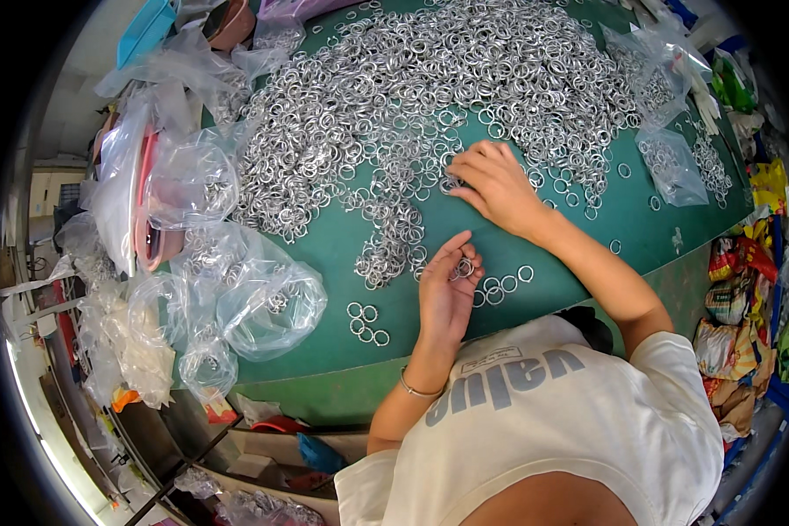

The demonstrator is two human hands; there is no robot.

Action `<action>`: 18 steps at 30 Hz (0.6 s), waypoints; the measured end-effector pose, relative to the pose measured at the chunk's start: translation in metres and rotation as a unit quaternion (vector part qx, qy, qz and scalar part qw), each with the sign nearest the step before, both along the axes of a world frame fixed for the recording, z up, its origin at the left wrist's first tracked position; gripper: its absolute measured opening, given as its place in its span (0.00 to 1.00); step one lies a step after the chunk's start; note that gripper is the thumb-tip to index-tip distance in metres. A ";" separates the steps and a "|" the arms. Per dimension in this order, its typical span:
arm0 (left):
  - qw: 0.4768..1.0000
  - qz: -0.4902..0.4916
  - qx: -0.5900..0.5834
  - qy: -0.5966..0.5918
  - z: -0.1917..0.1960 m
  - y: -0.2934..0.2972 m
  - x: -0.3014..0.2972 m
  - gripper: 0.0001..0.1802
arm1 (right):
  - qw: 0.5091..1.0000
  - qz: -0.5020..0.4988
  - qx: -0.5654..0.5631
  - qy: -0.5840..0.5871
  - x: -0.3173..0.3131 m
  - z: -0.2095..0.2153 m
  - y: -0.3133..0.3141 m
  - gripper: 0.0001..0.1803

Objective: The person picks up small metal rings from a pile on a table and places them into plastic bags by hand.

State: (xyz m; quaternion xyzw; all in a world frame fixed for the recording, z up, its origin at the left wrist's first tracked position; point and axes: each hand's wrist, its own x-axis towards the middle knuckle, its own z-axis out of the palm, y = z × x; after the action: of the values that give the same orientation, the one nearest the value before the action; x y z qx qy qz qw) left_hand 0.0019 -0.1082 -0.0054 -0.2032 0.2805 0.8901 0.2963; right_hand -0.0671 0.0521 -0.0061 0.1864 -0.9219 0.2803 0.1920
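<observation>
A large heap of silver metal rings (465,61) covers the far part of the green table (579,254). My right hand (500,188) is at the heap's near edge, its fingers bent and closed on a metal ring (449,184), partly hidden by the fingertips. Nearer to me, my left hand (447,294) is turned palm up. Its curled fingers hold a few metal rings (463,268); how many cannot be made out. Beside it lies a short row of linked-looking rings (494,291). A small cluster of rings (368,324) sits to its left, close to the table's front edge.
Clear plastic bags (272,289), some with rings inside, crowd the table's left side near a pink basin (159,241). A blue tray (145,31) stands at the far left. More bagged rings (672,167) lie at the right. Colourful packages (732,280) line the right side beyond the table.
</observation>
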 end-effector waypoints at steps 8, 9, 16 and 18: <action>1.000 0.021 -0.001 -0.011 -0.003 -0.003 0.002 0.21 | 0.988 0.046 0.144 -0.017 0.001 -0.009 0.012 0.16; 1.000 0.017 0.007 -0.007 -0.004 -0.003 0.002 0.22 | 0.987 0.039 0.158 -0.005 0.002 -0.011 0.012 0.15; 1.000 0.009 0.000 -0.005 0.000 0.003 -0.003 0.23 | 0.982 0.032 0.148 0.108 -0.006 -0.019 0.020 0.06; 1.000 0.008 0.007 -0.006 -0.003 0.003 -0.003 0.24 | 0.980 0.012 0.157 0.125 -0.009 -0.025 0.022 0.04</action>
State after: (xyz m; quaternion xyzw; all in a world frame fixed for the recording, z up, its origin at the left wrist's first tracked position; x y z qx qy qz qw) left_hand -0.0013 -0.1048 -0.0086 -0.2086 0.2708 0.8930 0.2927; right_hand -0.0764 0.0744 -0.0306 0.2585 -0.9209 0.1093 0.2705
